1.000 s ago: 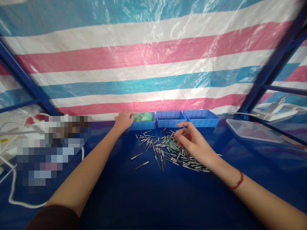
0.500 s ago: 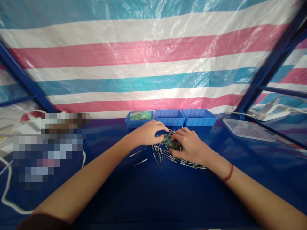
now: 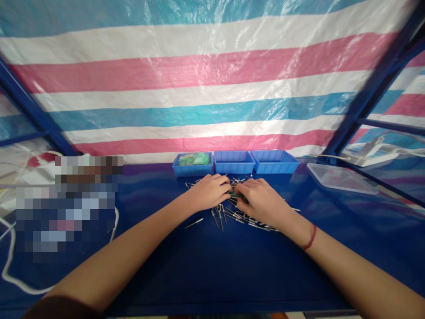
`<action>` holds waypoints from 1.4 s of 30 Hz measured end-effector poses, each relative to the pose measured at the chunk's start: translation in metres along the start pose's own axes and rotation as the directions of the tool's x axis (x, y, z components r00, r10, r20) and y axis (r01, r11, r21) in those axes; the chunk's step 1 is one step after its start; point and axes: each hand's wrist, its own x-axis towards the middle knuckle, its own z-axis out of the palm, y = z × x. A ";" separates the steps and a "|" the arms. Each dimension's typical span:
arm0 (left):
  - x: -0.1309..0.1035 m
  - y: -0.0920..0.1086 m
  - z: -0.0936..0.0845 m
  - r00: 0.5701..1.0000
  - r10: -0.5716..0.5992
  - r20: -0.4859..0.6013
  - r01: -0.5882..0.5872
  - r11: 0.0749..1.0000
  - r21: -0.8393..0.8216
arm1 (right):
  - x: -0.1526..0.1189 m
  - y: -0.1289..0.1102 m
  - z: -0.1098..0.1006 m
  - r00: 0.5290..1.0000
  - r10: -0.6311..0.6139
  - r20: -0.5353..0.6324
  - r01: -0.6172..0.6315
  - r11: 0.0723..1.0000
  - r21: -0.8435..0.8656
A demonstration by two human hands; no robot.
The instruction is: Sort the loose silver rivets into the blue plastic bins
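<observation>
Loose blind rivets (image 3: pixel 234 215) with silvery bodies and thin pins lie heaped and scattered on the blue tabletop. Over the left of the heap is my left hand (image 3: pixel 210 192), its fingers bent and drawn in. My right hand (image 3: pixel 260 199), a red cord on its wrist, curls in from the other side. The two sets of fingertips nearly meet above the rivets. A bit of something green (image 3: pixel 233 194) shows between them. Whatever the fingers grip is hidden. One rivet (image 3: pixel 194 223) lies apart, in front of my left hand.
Behind the heap stand three blue bins: the left bin (image 3: pixel 192 171) holds green bagged stuff, beside a middle bin (image 3: pixel 234 168) and a right bin (image 3: pixel 275 166). A clear plastic lid (image 3: pixel 341 178) lies at right. A white cable (image 3: pixel 13 266) runs along the left, beside a blurred-out area.
My left hand has moved slightly towards me, and its spread thumb and fingers have drawn in. The right hand's fingers have curled tighter, nearer the left hand. Some rivets at left have shifted.
</observation>
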 end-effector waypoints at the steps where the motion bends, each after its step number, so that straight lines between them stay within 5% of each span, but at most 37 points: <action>1: 0.000 0.000 0.002 1.000 0.014 -0.026 -0.013 1.000 0.020 | 0.000 0.001 0.000 1.000 0.002 0.002 -0.002 1.000 0.010; 9: 0.001 -0.001 0.007 0.998 0.025 -0.054 -0.021 0.998 0.067 | -0.001 0.011 -0.001 0.998 -0.063 0.014 0.061 0.993 0.103; 19: -0.002 0.000 -0.001 0.974 -0.127 -0.190 0.053 0.933 -0.356 | -0.001 0.015 -0.009 0.992 -0.013 -0.126 0.042 0.971 0.233; 25: 0.003 0.002 0.001 0.925 -0.338 -0.174 0.134 0.718 -0.683 | 0.000 0.016 -0.016 0.967 0.196 -0.164 -0.085 0.852 0.517; 30: 0.007 0.006 0.006 0.898 -0.438 -0.034 0.133 0.345 -0.929 | 0.001 0.017 -0.011 0.934 0.308 -0.180 -0.081 0.675 0.734; 36: 0.014 0.012 0.005 0.834 -0.546 -0.081 0.031 0.193 -0.981 | 0.004 0.013 -0.012 0.953 0.301 0.038 -0.157 0.383 0.910; 39: 0.015 0.014 0.004 0.835 -0.544 -0.083 0.008 0.162 -0.987 | 0.003 0.013 -0.009 0.958 0.272 0.091 -0.197 0.391 0.899; 42: 0.015 0.014 0.003 0.828 -0.561 0.005 0.060 0.080 -0.995 | 0.001 0.015 -0.007 0.945 0.322 -0.049 -0.137 0.528 0.838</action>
